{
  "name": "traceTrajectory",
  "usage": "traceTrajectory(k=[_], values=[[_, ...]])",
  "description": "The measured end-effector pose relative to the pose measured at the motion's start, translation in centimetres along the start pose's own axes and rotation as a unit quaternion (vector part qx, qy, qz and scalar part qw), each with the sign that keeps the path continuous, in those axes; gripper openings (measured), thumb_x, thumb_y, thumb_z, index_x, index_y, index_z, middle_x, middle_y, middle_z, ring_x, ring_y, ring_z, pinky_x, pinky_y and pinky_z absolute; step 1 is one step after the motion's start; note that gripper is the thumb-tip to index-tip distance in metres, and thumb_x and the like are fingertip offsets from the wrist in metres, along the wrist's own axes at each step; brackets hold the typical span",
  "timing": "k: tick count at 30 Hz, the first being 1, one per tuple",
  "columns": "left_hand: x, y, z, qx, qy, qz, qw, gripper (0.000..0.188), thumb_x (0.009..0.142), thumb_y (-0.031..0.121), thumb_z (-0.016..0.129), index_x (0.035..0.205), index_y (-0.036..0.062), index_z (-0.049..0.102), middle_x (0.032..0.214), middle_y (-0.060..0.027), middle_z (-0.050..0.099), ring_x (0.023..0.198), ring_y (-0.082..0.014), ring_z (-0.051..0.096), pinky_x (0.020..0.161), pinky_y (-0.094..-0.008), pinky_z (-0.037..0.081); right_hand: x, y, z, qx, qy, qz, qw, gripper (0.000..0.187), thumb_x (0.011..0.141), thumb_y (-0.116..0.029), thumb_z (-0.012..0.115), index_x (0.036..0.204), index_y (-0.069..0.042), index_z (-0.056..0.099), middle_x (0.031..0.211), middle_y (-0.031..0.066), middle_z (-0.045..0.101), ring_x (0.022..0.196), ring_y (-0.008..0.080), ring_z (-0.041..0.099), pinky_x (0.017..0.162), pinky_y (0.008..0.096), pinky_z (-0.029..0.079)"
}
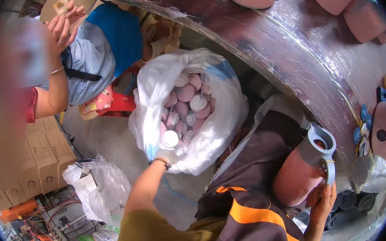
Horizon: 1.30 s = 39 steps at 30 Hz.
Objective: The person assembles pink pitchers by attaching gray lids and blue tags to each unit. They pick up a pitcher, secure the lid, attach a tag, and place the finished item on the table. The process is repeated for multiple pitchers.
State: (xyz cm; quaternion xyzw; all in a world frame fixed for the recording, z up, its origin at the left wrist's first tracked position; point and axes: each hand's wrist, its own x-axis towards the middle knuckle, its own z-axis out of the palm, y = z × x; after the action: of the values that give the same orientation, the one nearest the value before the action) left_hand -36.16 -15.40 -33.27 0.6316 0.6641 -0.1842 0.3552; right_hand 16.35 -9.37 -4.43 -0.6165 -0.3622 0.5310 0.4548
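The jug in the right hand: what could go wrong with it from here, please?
The jug might slip: the right hand holds it low on the handle. Its mouth is uncovered, so dirt could get in. It also appears close to the table, so a swing might knock it.

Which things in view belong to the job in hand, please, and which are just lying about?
Apparently in the job:
pink jug, in the right hand
white plastic bag, left hand at its near edge
round pink and white parts inside

Apparently lying about:
cardboard boxes
crumpled clear plastic
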Motion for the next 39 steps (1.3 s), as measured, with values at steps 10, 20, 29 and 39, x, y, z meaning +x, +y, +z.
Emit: traceTrajectory(k=[10, 20, 29, 39], values=[[9.7, 3.0, -10.9, -0.116, 0.232, -0.203, 0.944, 0.034, 0.080, 0.032, 0.057, 0.098, 0.0052, 0.068, 0.107, -0.0241, 0.063, 0.099, -0.0350, 0.062, 0.083, -0.0447, 0.049, 1.0, 0.1, 0.2, -0.019, -0.038, 0.016, 0.999, 0.048, 0.099, -0.036, 0.047, 0.123, 0.005, 0.049, 0.053, -0.0029, 0.038, 0.038, 0.0055, 0.033, 0.036, 0.0223, 0.023], [15.1, -1.8, -6.0, 0.080, -0.027, 0.049, 0.995, 0.038, 0.087, 0.029, 0.047, 0.120, 0.0154, 0.060, 0.113, -0.0147, 0.065, 0.105, -0.0324, 0.062, 0.086, -0.0455, 0.050, 1.2, -0.4, 2.1, -0.065, -0.009, 0.030, 0.997, 0.049, 0.094, -0.040, 0.054, 0.118, 0.003, 0.050, 0.056, -0.0015, 0.044, 0.039, 0.0060, 0.036, 0.037, 0.0211, 0.029], [10.5, 10.8, -10.9, -0.017, 0.237, -0.005, 0.971, 0.059, 0.081, 0.041, 0.063, 0.127, 0.0068, 0.049, 0.111, -0.0214, 0.060, 0.101, -0.0396, 0.057, 0.088, -0.0471, 0.046, -0.4, 1.0, 1.8, -0.284, 0.099, -0.094, 0.949, 0.044, 0.085, -0.017, 0.066, 0.122, 0.003, 0.052, 0.091, 0.0074, 0.062, 0.071, 0.0157, 0.057, 0.066, 0.0282, 0.048], [-6.4, 33.9, -26.7, -0.208, 0.238, 0.470, 0.824, 0.075, 0.070, 0.035, 0.078, 0.132, 0.0070, 0.048, 0.117, -0.0204, 0.055, 0.109, -0.0365, 0.053, 0.092, -0.0439, 0.045, -0.2, -4.3, 3.6, -0.393, -0.121, -0.357, 0.839, 0.049, 0.071, -0.023, 0.079, 0.114, -0.006, 0.061, 0.063, 0.0040, 0.052, 0.051, 0.0201, 0.053, 0.049, 0.0316, 0.041]])
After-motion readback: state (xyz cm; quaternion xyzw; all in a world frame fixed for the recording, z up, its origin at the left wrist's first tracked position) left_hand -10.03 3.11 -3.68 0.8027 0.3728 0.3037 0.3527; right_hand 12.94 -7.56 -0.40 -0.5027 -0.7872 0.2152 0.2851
